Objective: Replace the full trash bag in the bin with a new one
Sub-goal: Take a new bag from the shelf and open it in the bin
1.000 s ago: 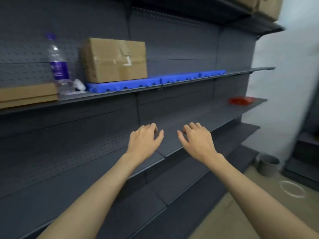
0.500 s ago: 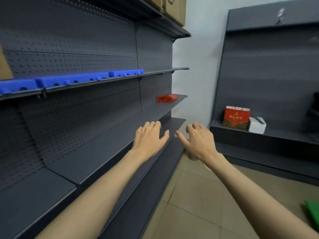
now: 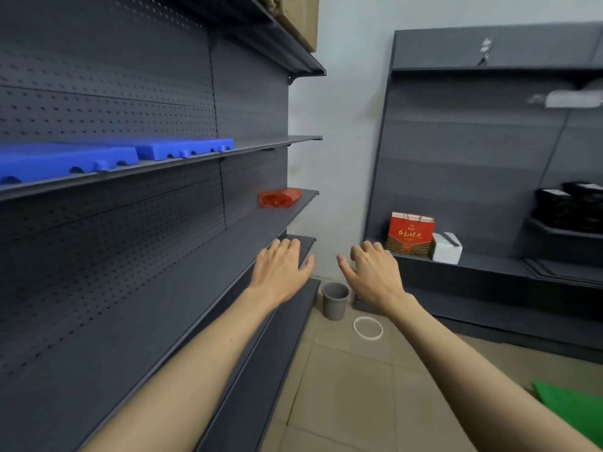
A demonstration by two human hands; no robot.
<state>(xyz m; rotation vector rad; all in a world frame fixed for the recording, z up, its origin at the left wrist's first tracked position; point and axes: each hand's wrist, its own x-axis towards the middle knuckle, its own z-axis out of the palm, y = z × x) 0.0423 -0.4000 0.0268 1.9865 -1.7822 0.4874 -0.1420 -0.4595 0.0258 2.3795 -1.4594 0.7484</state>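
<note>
A small grey bin [image 3: 334, 300] stands on the tiled floor in the corner, at the end of the left shelving. A white ring [image 3: 367, 327] lies on the floor just to its right. My left hand [image 3: 281, 272] and my right hand [image 3: 375, 275] are stretched out in front of me, palms down, fingers apart, holding nothing. Both hover well short of the bin, which shows between them. A red plastic bag [image 3: 279, 198] lies on the middle shelf at the left. I see no bag in the bin from here.
Dark grey shelving [image 3: 163, 288] runs along my left with blue foam pieces [image 3: 182, 148]. More shelving [image 3: 489, 262] at the right holds a red gift bag [image 3: 410, 234] and a white box [image 3: 446, 247]. A green sheet [image 3: 574, 409] lies on the floor at the lower right.
My view has swung right from the shelf with the box and bottle toward the corner. The bin and the white ring now show between my hands. Both hands stay open and empty.
</note>
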